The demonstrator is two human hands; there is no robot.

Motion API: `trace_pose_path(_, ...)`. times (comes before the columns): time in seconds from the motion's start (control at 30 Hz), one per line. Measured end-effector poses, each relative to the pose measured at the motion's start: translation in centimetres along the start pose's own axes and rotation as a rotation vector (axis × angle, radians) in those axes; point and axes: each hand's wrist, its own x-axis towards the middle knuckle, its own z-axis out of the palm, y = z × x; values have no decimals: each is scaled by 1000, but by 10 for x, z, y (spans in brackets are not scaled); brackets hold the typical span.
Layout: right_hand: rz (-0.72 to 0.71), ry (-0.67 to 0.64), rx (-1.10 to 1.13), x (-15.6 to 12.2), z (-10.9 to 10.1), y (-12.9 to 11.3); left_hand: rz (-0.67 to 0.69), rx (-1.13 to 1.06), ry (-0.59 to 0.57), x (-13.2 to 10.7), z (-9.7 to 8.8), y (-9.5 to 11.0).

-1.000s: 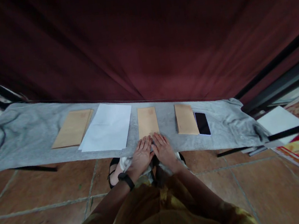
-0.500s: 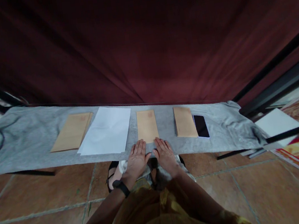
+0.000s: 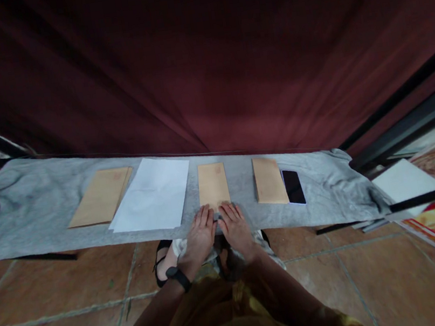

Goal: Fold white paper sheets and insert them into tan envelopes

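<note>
Resting on the envelope (image 3: 212, 183), left hand (image 3: 200, 236) and right hand (image 3: 236, 231) now sit closer together, likely steadying its near end. Both lie flat, pinching nothing.

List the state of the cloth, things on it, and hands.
Middle brown envelope, flat, near end touched
Left brown envelopes, flat, stacked
White sheets, unfolded, overlapping
Right brown envelope, lying flat
Phone, face up, screen dark
Grey cloth, spread, rumpled at both ends
Left hand, open, palm down
Right hand, open, palm down

Tan envelopes (image 3: 212, 184), white paper (image 3: 150, 196), grey cloth (image 3: 241, 184), dark red curtain (image 3: 204, 72)
</note>
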Motion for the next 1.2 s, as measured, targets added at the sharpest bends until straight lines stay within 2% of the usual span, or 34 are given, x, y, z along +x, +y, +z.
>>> trace_pose_path(0.2,4,-38,5,-1,6,-6,27,-13,-53,0,2,3)
trace_pose_path(0.37,38,-54,-29,-4,8,-1,-13,13,-52,0,0,2)
trace_pose_path(0.6,44,-30,-21,-11,6,7,13,96,-95,2,-7,8)
trace_pose_path(0.77,68,-18,-45,-16,2,16,-2,111,-80,2,-4,11)
trace_pose_path(1.0,87,9,-72,-23,-4,23,-25,77,-59,-6,-1,3)
trace_pose_path(1.1,146,40,-21,-18,-2,21,-48,64,-37,-6,1,2)
trace_pose_path(1.2,276,81,62,-3,3,19,-78,52,-13,-1,4,4)
